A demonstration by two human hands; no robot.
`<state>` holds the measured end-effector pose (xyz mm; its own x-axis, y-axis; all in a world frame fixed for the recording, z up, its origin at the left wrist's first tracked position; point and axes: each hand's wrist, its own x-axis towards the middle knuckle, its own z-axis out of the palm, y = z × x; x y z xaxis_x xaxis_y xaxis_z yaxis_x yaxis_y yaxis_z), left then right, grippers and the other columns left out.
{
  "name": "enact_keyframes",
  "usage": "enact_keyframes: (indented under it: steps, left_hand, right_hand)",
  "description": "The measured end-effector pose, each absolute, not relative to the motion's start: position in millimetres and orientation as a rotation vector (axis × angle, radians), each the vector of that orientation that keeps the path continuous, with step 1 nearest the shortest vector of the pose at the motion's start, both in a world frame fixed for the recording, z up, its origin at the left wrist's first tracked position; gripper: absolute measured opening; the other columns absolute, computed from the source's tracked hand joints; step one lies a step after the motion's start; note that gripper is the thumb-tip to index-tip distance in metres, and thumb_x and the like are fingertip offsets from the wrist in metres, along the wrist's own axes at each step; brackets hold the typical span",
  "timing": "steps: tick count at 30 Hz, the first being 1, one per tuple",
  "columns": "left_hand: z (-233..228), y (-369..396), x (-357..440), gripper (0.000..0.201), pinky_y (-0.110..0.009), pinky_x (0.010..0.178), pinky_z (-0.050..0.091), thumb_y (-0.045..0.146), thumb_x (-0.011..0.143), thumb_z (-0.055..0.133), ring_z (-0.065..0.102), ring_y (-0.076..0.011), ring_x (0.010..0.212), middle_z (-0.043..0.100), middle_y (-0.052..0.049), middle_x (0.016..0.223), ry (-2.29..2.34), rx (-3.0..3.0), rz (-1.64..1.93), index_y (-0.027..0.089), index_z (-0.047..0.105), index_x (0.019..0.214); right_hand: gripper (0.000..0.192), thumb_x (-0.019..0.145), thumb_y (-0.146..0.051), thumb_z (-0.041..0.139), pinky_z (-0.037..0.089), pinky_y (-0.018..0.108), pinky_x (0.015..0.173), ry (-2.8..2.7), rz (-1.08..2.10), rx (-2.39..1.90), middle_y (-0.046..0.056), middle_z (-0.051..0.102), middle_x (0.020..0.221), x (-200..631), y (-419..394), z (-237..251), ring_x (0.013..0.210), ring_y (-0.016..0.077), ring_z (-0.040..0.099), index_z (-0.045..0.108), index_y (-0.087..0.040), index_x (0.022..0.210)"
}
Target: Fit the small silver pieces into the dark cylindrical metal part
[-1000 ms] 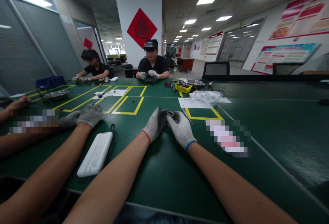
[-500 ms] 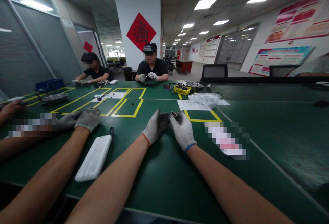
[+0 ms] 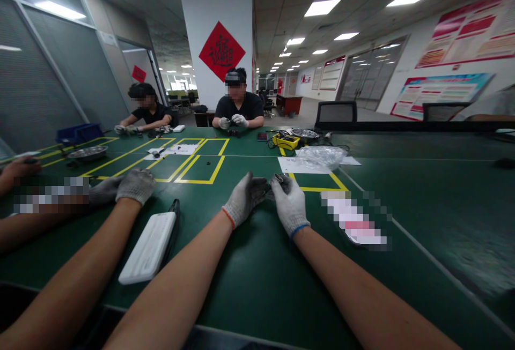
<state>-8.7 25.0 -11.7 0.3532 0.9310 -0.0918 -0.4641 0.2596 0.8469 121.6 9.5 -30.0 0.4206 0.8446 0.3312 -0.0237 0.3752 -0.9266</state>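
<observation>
Both my gloved hands are out on the green table (image 3: 257, 264), knuckles almost meeting. My right hand (image 3: 288, 205) has its fingertips pinched on a small dark part (image 3: 279, 178), held just above the mat. My left hand (image 3: 244, 198) curls in beside it, fingertips bent toward the part; whether they grip it, I cannot tell. A white case (image 3: 148, 246) lies well left of my left fingers.
</observation>
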Motion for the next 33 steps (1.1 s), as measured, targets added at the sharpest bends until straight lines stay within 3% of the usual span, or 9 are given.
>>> enact_keyframes:
  steps: [20, 28, 33]
  left_hand:
    - [-10.1, 22.9, -4.9, 0.048, -0.037, 0.097, 0.051, 0.060, 0.087, 0.066, 0.069, -0.0284, 0.109, 0.076, -0.015, 0.105, 0.678, 0.837, 1.088, 0.014, 0.075, 0.099]
    - [-3.9, 20.4, -1.6, 0.038, -0.040, 0.096, 0.055, 0.051, 0.083, 0.073, 0.071, -0.0283, 0.104, 0.077, -0.014, 0.099, 0.680, 0.845, 1.191, 0.014, 0.075, 0.093]
    - [-2.1, 19.8, -4.3, 0.023, -0.035, 0.089, 0.054, 0.039, 0.079, 0.075, 0.070, -0.0249, 0.094, 0.076, -0.008, 0.090, 0.793, 1.073, 1.346, 0.017, 0.076, 0.085]
  right_hand:
    - [0.044, 0.074, -0.056, 0.073, 0.058, 0.043, 0.088, -0.975, 0.687, -1.033, 0.008, 0.075, 0.094, 121.8, 10.8, -30.7, 0.092, 0.0263, 0.071, 0.067, -0.018, 0.097]
    - [0.047, 0.072, -0.057, 0.074, 0.060, 0.039, 0.075, -0.949, 0.731, -1.008, 0.008, 0.075, 0.090, 120.3, 7.6, -27.0, 0.086, 0.0251, 0.071, 0.065, -0.018, 0.097]
    - [0.050, 0.070, -0.057, 0.077, 0.060, 0.039, 0.072, -0.925, 0.772, -0.991, 0.008, 0.074, 0.091, 120.6, 8.0, -27.5, 0.084, 0.0248, 0.071, 0.063, -0.018, 0.097]
